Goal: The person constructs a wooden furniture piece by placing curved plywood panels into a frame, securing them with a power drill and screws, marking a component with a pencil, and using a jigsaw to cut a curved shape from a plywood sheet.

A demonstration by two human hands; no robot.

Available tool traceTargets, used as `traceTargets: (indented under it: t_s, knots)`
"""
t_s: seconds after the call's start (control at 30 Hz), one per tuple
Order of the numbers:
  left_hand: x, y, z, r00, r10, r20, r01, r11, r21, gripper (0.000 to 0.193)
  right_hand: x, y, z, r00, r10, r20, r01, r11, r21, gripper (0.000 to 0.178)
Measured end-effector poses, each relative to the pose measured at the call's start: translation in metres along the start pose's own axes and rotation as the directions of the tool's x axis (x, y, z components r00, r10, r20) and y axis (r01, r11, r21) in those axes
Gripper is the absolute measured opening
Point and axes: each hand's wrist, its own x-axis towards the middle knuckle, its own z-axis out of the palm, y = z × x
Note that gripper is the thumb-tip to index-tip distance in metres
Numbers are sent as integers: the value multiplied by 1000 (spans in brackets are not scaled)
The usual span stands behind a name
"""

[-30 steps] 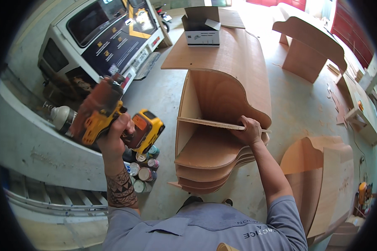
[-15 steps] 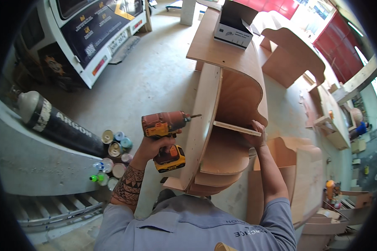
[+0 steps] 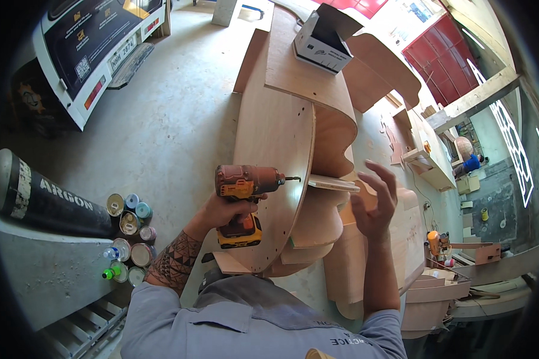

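My left hand is wrapped round the grip of a red cordless drill with a yellow battery at its foot. The bit points right, in front of a broad plywood side panel close to its curved edge, and a spot of light falls there. Whether the tip touches the panel I cannot tell. Beyond that edge a small shelf board juts out level between wavy plywood pieces. My right hand is raised just right of the shelf's end, fingers spread and holding nothing. Rounded lower shelves sit beneath it.
An open cardboard box stands on the far end of the plywood unit. At left are a dark gas cylinder, several paint cans and a parked van. More curved plywood pieces stand at right, and a person is farther back.
My right hand has let go of the shelf board and lifted away, fingers spreading. The drill has come nearer the panel's edge, and a light now shows on the wood. The view has shifted.
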Motion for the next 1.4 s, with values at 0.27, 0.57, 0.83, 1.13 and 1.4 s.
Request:
traceTargets:
  t_s: [0.27,0.57,0.83,1.13,1.4]
  knots:
    - [-1,-4,-5,1000,-20,8,19,997,74,39,54,-27,54,955,-82,284,17,974,225,23]
    - [-1,-5,-8,1000,-11,5,10,996,91,41,45,-18,65,956,87,280,-180,929,324,18]
    - [1,1,-10,998,-60,3,60,996,62,42,44,-18,67,959,109,262,-200,915,351,19]
    - [9,2,-16,996,-65,66,55,988,142,30,45,-19,70,954,136,266,-226,911,346,19]
    - [11,10,-27,995,56,78,-79,943,323,26,50,-21,71,933,205,297,-315,864,393,22]
